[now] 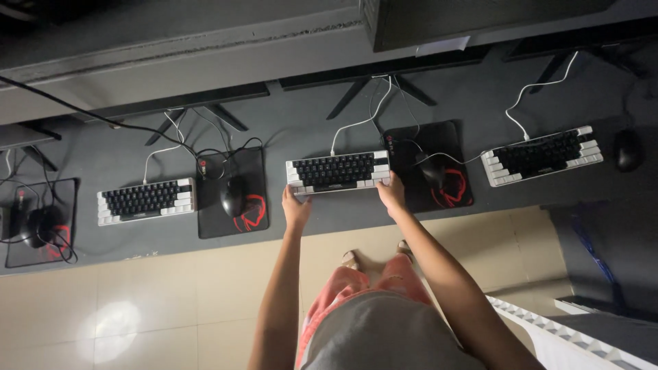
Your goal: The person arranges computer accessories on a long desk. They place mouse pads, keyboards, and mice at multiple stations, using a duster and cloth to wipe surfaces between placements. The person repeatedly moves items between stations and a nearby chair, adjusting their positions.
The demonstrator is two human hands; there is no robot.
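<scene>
A small black-and-white keyboard (338,170) lies on the dark grey desk (308,219) straight ahead of me. My left hand (295,207) grips its near left corner. My right hand (391,193) holds its near right corner, fingers curled over the edge. A white cable runs from the keyboard's back toward the monitor stands. To its right lies a black mouse (433,169) on a black mouse pad with a red mark (433,166).
Two more black-and-white keyboards (146,201) (542,155) sit left and right, each with a mouse (234,196) (628,149). Monitor stands and cables line the desk's back. Beige floor tiles lie below; a white slatted object (569,336) is at lower right.
</scene>
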